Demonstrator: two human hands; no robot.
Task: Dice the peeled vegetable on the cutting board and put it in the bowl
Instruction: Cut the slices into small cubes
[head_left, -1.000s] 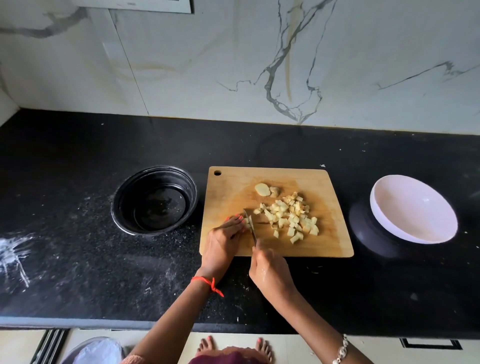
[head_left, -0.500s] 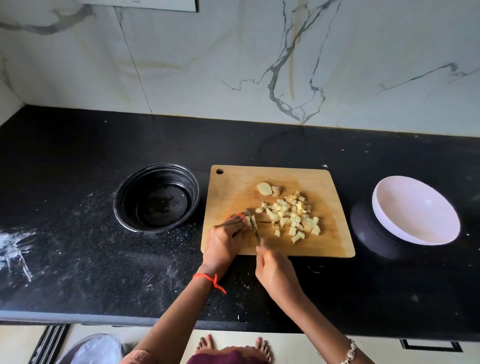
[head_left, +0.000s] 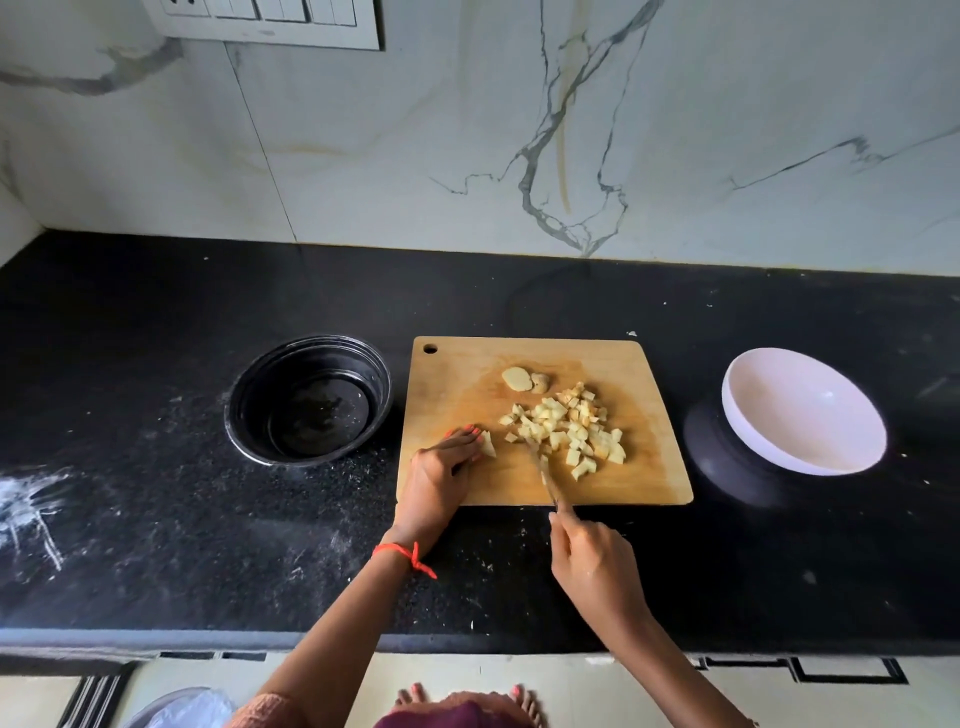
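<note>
Vegetable pieces (head_left: 571, 431), small and yellow, lie in a heap on the right half of the cutting board (head_left: 644, 483). Two bigger slices (head_left: 524, 379) sit near the board's far edge. One more chunk (head_left: 487, 445) lies on the board's left side. The left hand (head_left: 439, 478) rests there with its fingers nearly straight, and the tips touch the chunk. The right hand (head_left: 592, 561) is closed around a knife (head_left: 545, 473) at the board's near edge, and the blade points into the heap. A white bowl (head_left: 800, 410) stands to the right of the board, apart from it. A black bowl (head_left: 244, 415) stands just left of the board. All sit on a black surface (head_left: 156, 519).
</note>
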